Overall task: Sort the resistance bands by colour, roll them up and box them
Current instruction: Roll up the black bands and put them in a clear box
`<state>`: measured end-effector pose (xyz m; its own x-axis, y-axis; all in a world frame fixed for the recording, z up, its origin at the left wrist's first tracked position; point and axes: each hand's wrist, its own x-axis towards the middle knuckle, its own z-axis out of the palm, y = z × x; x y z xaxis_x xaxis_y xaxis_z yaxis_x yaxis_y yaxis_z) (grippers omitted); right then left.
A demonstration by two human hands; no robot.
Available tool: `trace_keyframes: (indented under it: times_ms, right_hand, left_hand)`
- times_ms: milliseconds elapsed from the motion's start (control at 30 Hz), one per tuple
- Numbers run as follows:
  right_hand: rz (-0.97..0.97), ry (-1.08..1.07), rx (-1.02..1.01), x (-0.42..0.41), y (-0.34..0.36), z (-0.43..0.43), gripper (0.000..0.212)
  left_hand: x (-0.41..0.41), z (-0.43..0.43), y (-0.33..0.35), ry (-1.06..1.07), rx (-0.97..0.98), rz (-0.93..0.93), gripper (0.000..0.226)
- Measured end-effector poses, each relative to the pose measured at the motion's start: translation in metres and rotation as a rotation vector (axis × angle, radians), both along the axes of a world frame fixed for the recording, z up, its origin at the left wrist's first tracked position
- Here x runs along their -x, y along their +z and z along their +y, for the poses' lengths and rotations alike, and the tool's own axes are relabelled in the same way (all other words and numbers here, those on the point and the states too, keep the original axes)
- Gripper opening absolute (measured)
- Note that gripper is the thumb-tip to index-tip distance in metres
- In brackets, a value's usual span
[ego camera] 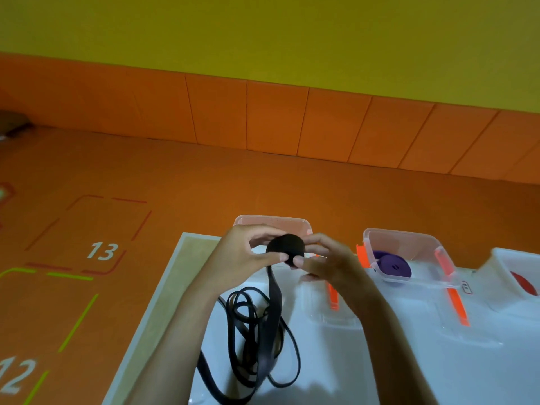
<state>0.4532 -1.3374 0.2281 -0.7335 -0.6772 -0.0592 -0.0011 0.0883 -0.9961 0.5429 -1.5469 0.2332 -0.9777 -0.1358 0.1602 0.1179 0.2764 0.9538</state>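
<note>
Head view: both hands meet above the white table [321,363] and pinch a partly wound black roll [286,247] between them. The left hand [248,254] holds the roll's 9 o'clock side with thumb and curled fingers. The right hand [330,263] pinches it from 3 o'clock, thumb low and fingers over the top. From the roll's 6 o'clock a flat black tail drops to a loose tangle [257,331] of the same band lying on the table.

A clear box [271,221] stands just behind the hands at 12 o'clock; whether it holds anything I cannot tell. At 3 o'clock a second box [406,239] holds a purple roll [393,266], and farther that way a red roll [526,283] shows.

The band looks light, limp and rubbery, so the coil would likely spring loose if the pinch eased. It seems best gripped across its flat faces, with the tail fed in under slight tension so the loops do not snag.
</note>
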Motion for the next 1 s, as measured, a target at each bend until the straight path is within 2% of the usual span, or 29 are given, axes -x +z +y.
trace_keyframes:
  times_ms: [67, 200, 300, 433, 500, 567, 667, 733, 867, 1000]
  right_hand:
    - [0.116, -0.004, -0.093, 0.003, 0.0, 0.002, 0.024]
    - [-0.046, -0.044, 0.085, 0.004, 0.004, 0.008, 0.034]
    - [-0.075, -0.017, 0.151, 0.003, 0.001, 0.008, 0.035]
    - [-0.04, 0.039, 0.012, 0.002, 0.002, 0.004, 0.051]
    - [0.014, 0.063, -0.036, 0.006, 0.007, 0.003, 0.041]
    - [-0.019, 0.05, 0.033, 0.009, 0.01, 0.004, 0.033]
    - [-0.148, 0.033, 0.195, 0.01, 0.01, 0.004, 0.04]
    - [-0.182, 0.046, 0.224, 0.009, 0.007, 0.003, 0.04]
    - [-0.021, 0.016, -0.047, 0.015, 0.008, -0.002, 0.026]
    - [-0.051, 0.001, -0.018, 0.016, 0.014, 0.0, 0.023]
  left_hand:
    - [-0.001, 0.0, -0.001, -0.031, 0.034, -0.024, 0.036]
    - [0.002, 0.004, -0.002, -0.023, -0.132, -0.039, 0.036]
    - [0.004, 0.005, -0.003, -0.013, -0.223, -0.063, 0.031]
    - [0.005, 0.002, -0.003, -0.055, -0.11, -0.11, 0.026]
    - [0.005, 0.002, -0.002, -0.058, -0.107, -0.105, 0.025]
    - [0.004, 0.005, 0.0, -0.051, -0.135, -0.055, 0.028]
    - [0.004, 0.01, 0.003, -0.039, -0.167, 0.009, 0.039]
    - [0.005, 0.008, 0.001, -0.013, -0.179, -0.004, 0.039]
    - [0.005, 0.002, -0.003, -0.022, 0.039, -0.062, 0.033]
    - [0.004, 0.003, -0.007, -0.027, -0.052, -0.081, 0.034]
